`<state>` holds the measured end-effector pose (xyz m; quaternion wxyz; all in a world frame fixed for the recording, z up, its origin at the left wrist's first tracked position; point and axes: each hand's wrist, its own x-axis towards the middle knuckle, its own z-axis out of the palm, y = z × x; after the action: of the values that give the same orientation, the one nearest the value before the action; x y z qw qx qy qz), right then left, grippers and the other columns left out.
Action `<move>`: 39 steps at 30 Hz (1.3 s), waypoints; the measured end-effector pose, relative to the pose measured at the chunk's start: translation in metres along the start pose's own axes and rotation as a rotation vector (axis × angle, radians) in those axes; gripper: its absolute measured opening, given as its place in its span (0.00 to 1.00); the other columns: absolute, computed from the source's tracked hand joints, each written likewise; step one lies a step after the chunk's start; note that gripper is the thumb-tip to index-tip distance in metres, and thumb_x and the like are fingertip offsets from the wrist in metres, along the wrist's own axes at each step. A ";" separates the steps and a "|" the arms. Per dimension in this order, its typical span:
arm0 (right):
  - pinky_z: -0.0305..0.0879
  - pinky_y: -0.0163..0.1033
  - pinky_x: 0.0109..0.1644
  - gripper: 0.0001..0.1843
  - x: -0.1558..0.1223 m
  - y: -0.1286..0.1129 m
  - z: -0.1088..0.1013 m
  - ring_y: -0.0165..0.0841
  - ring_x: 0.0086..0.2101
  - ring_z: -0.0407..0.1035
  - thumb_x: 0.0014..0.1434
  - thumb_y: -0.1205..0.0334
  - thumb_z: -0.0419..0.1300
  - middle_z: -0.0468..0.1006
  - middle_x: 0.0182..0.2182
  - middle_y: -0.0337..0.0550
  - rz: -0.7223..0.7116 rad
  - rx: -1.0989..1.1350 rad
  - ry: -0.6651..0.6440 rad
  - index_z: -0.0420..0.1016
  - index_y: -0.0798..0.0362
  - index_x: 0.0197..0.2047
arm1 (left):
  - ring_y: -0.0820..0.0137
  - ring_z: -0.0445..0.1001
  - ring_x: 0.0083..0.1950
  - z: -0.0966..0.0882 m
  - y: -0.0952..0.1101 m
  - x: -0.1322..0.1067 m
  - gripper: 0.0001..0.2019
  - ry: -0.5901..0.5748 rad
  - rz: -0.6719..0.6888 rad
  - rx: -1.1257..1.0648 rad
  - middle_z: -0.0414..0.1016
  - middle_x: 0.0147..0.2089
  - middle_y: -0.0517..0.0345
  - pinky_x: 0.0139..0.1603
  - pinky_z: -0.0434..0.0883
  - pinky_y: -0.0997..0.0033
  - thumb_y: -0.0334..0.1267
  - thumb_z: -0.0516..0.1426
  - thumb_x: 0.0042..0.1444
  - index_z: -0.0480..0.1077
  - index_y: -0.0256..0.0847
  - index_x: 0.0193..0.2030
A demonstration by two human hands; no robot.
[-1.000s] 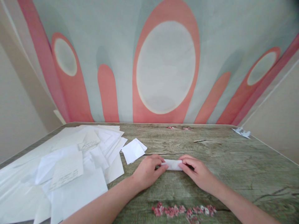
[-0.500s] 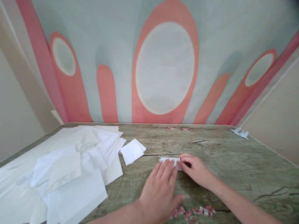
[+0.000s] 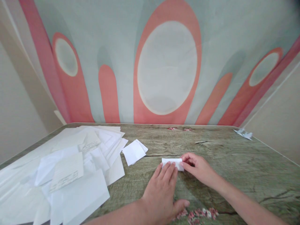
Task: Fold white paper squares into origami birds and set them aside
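Note:
A small folded piece of white paper (image 3: 172, 160) lies on the wood-grain table in front of me. My left hand (image 3: 161, 189) rests flat, its fingertips pressing on the paper's near edge and its thumb spread out to the right. With thumb and forefinger, my right hand (image 3: 199, 168) pinches the paper's right end. Left of the folded piece lies a little stack of square white papers (image 3: 134, 152), apart from both hands.
A large spread of loose white sheets (image 3: 81, 193) covers the table's left side, some with printed lines. Red and white flower-like patches (image 3: 199, 215) show by the near edge. A torn white scrap (image 3: 243, 134) lies at the far right corner. A patterned wall stands behind.
My left fingertips have drawn back slightly toward me, so more of the folded paper shows. The right hand keeps its pinch at the right end. The whole view has shifted a little.

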<state>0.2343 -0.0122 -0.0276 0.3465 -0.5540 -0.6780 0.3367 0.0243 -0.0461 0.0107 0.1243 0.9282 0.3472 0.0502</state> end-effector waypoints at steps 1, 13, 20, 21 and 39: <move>0.64 0.34 0.31 0.07 0.001 0.002 -0.001 0.30 0.27 0.68 0.54 0.61 0.56 0.73 0.27 0.39 0.016 0.046 -0.018 0.66 0.54 0.36 | 0.57 0.39 0.68 0.001 -0.001 0.000 0.39 -0.002 -0.001 -0.002 0.42 0.68 0.45 0.66 0.42 0.56 0.62 0.38 0.56 0.46 0.32 0.65; 0.64 0.38 0.40 0.10 0.019 -0.023 0.005 0.32 0.35 0.68 0.56 0.66 0.54 0.72 0.36 0.45 -0.205 -0.226 -0.057 0.76 0.53 0.37 | 0.56 0.40 0.68 0.000 -0.002 0.001 0.38 -0.020 0.008 -0.012 0.44 0.67 0.44 0.66 0.43 0.55 0.60 0.38 0.57 0.46 0.31 0.65; 0.62 0.37 0.39 0.09 0.021 -0.015 0.012 0.32 0.33 0.67 0.57 0.65 0.54 0.72 0.32 0.43 -0.222 -0.171 -0.003 0.75 0.53 0.31 | 0.56 0.38 0.68 0.003 -0.003 0.002 0.37 -0.038 -0.002 -0.015 0.42 0.68 0.45 0.66 0.43 0.54 0.59 0.37 0.58 0.44 0.31 0.65; 0.62 0.37 0.39 0.08 0.021 -0.015 0.012 0.32 0.33 0.67 0.56 0.65 0.54 0.72 0.32 0.43 -0.220 -0.167 0.001 0.75 0.53 0.31 | 0.56 0.39 0.68 0.004 -0.003 0.002 0.38 -0.041 -0.002 -0.014 0.43 0.68 0.45 0.66 0.43 0.54 0.59 0.37 0.57 0.45 0.31 0.65; 0.63 0.38 0.39 0.08 0.019 -0.015 0.014 0.33 0.35 0.66 0.57 0.64 0.55 0.71 0.33 0.43 -0.230 -0.174 -0.001 0.76 0.52 0.32 | 0.56 0.41 0.67 0.010 -0.008 0.004 0.38 -0.026 0.010 -0.019 0.45 0.67 0.45 0.66 0.44 0.55 0.61 0.37 0.56 0.47 0.32 0.65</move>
<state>0.2126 0.0030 -0.0207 0.3331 -0.5002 -0.7639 0.2351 0.0242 -0.0390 -0.0011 0.1374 0.9293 0.3402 0.0421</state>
